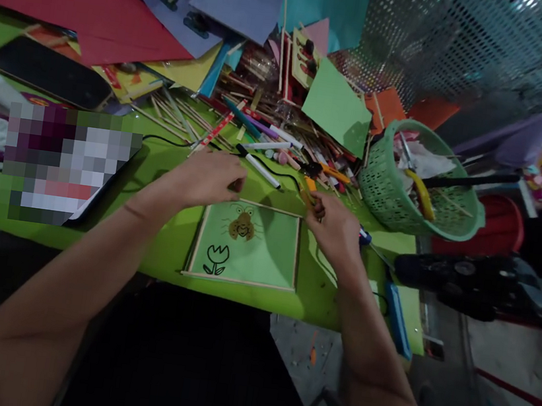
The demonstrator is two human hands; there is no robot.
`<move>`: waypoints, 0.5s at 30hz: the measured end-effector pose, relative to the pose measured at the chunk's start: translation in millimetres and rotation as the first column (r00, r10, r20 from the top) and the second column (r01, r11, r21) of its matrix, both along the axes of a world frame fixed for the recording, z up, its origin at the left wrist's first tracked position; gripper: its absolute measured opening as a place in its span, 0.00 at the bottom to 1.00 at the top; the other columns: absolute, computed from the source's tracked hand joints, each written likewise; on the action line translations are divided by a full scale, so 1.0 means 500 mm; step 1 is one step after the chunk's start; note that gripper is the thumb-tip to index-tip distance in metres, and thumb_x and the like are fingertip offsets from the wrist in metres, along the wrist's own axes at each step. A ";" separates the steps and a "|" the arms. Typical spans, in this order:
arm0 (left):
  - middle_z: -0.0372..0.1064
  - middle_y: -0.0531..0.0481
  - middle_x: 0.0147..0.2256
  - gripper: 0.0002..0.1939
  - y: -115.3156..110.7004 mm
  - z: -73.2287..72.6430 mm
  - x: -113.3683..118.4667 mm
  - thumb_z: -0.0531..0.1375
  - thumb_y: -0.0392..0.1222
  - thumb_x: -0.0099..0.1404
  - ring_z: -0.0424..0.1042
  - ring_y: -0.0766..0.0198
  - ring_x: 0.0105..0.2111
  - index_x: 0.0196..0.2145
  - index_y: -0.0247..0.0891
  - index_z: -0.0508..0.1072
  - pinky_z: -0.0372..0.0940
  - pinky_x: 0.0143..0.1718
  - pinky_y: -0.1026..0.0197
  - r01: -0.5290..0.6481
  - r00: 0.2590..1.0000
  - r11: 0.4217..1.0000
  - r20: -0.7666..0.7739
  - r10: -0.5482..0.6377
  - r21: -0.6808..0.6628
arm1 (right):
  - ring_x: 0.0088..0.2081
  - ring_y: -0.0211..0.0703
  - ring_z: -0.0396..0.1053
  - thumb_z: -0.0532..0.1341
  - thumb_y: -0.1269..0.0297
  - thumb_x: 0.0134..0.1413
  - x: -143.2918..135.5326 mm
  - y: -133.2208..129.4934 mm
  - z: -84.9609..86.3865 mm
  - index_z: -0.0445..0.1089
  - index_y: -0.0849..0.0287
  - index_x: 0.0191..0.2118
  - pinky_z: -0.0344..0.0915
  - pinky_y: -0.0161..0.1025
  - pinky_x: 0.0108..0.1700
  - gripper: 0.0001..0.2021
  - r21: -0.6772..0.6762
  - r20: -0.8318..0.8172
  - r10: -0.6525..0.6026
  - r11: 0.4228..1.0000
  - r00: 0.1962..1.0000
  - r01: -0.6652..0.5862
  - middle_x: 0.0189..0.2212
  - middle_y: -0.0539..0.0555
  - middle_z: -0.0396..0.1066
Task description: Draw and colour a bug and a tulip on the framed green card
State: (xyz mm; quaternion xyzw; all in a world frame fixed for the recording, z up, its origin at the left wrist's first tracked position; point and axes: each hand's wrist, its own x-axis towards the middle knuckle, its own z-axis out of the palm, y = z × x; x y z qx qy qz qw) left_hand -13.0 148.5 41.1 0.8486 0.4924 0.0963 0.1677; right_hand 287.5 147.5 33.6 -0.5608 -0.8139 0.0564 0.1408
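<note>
A green card (pixel 272 253) edged with thin sticks lies on the green table, bearing a brown glittery bug shape (pixel 242 226) and a black-outlined tulip (pixel 216 259). Above its upper left corner is my left hand (pixel 211 178), fingers curled down near a white marker (pixel 258 165); whether it holds anything is hidden. My right hand (pixel 335 228), at the card's upper right corner, has its fingers pinched round a small yellowish object (pixel 306 195) that I cannot make out clearly.
Markers, sticks and scissors (pixel 329 174) are heaped behind the card. A green basket (pixel 377 177) stands at the right, with a blue-handled tool and a blue box (pixel 398 319) nearer. At the left lie a black phone (pixel 51 71) and a tablet-like device. Coloured paper (pixel 127 4) covers the back.
</note>
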 end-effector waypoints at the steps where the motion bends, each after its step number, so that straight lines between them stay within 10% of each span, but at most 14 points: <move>1: 0.73 0.44 0.36 0.05 0.000 0.001 0.002 0.60 0.37 0.58 0.72 0.52 0.38 0.31 0.40 0.77 0.59 0.39 0.54 0.013 1.000 1.000 -0.020 -0.013 0.003 | 0.36 0.48 0.71 0.59 0.69 0.54 0.005 -0.003 0.002 0.71 0.59 0.53 0.65 0.44 0.39 0.20 -0.017 -0.040 0.000 1.000 0.999 0.000 0.37 0.57 0.74; 11: 0.76 0.47 0.32 0.07 0.001 0.018 0.007 0.57 0.36 0.62 0.73 0.55 0.35 0.34 0.39 0.76 0.59 0.39 0.56 -0.039 0.999 0.999 -0.030 0.039 0.003 | 0.34 0.41 0.69 0.64 0.66 0.52 0.026 -0.002 0.010 0.70 0.56 0.54 0.67 0.42 0.39 0.21 -0.345 -0.648 -0.134 0.929 0.749 -0.132 0.36 0.51 0.71; 15: 0.76 0.47 0.36 0.09 0.002 0.022 0.008 0.57 0.39 0.65 0.72 0.57 0.35 0.40 0.38 0.76 0.60 0.37 0.58 -0.068 0.967 0.994 0.237 0.088 -0.089 | 0.30 0.38 0.67 0.59 0.69 0.52 0.032 0.000 0.014 0.69 0.54 0.45 0.64 0.37 0.33 0.13 -0.346 -0.727 -0.161 0.926 0.667 -0.154 0.31 0.49 0.68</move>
